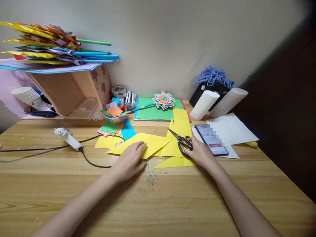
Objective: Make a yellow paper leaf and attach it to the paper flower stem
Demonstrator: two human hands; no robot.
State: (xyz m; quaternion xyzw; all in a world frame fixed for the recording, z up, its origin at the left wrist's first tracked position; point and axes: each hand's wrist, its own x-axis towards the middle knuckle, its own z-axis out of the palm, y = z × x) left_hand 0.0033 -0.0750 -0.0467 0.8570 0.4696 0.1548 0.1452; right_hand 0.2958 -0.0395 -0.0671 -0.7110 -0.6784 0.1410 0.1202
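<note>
Yellow paper pieces (181, 123) lie on the wooden table in front of me. My left hand (132, 160) rests over a folded-looking yellow piece (153, 144), its fingers bent on the paper; whether it pinches the edge is hard to see. At the right, my right hand (199, 152) has its fingers at the black handles of the scissors (181, 140). The scissors lie over the yellow paper, blades pointing up and left, slightly apart. Another pointed yellow strip (172, 162) lies nearer to me.
A phone (213, 141) and white sheets (233, 128) lie right of my right hand. A glue gun (67, 138) with a black cable is at left. Behind are a bowl of scraps (115, 113), a paper flower (164, 100), a box (74, 95) and rolls (204, 104).
</note>
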